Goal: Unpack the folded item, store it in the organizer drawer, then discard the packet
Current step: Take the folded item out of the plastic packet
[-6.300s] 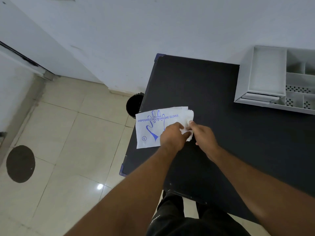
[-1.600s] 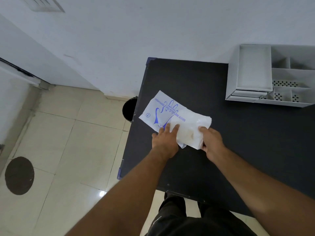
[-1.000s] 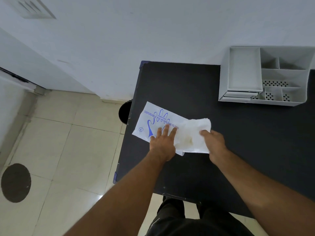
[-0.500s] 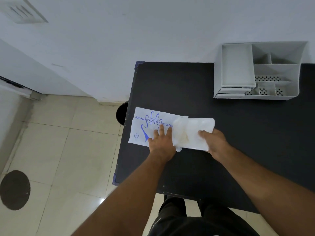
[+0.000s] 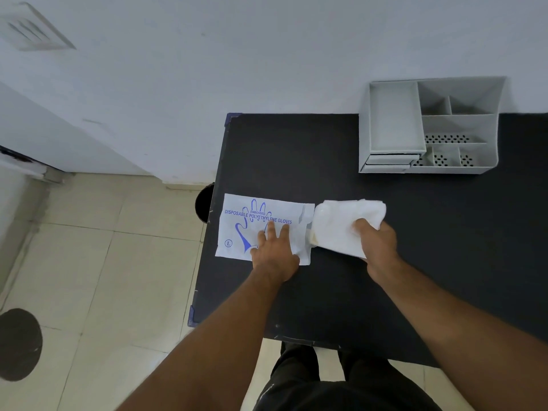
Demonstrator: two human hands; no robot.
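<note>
A white paper packet printed "DISPOSABLE POLYETHYLENE GLOVES" in blue lies flat at the left edge of the black table. My left hand presses flat on it, fingers spread. Just right of the packet's open end is the folded translucent white glove bundle, almost fully outside the packet. My right hand grips the bundle's right end. The grey desk organizer stands at the back of the table against the wall, with two shut drawers at its front left.
A dark round bin stands on the tiled floor just off the table's left edge, partly hidden by the table. A round dark floor cover is at lower left. The white wall runs behind the table.
My right hand has drawn the folded bundle rightward out of the packet, from half inside to nearly clear. My left hand keeps the packet pinned, now lying straight along the table edge.
</note>
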